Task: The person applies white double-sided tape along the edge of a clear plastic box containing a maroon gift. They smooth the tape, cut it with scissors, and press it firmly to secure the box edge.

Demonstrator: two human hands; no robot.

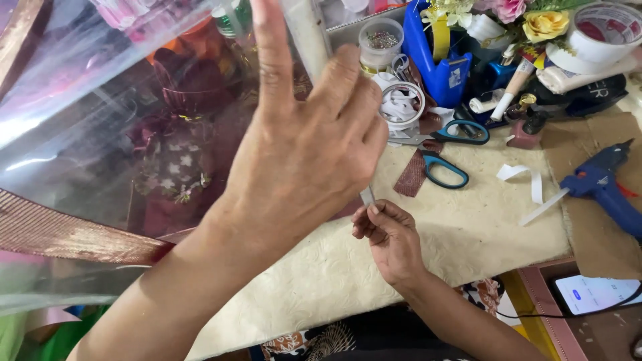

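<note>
My left hand (304, 144) is raised close to the camera, index finger pointing up, fingers pinching the edge of a clear plastic sheet (80, 113) and a pale strip of tape (309, 33) that runs down along that edge. My right hand (388, 237) sits lower, over a cream textured mat (468, 227), and pinches the strip's lower end near its fingertips. Behind the clear sheet a dark maroon floral-patterned object (174, 160) shows through, blurred. A gold-brown ribbon band (60, 234) crosses the sheet at lower left.
Blue-handled scissors (445, 150) lie on the mat beside a tape ring (401, 103) and white paper strips (528, 184). A blue glue gun (602, 180) rests at right. Behind stand a pin jar (381, 40), a blue holder (438, 60), artificial flowers (535, 20), a tape roll (602, 33). A phone (592, 294) lies at lower right.
</note>
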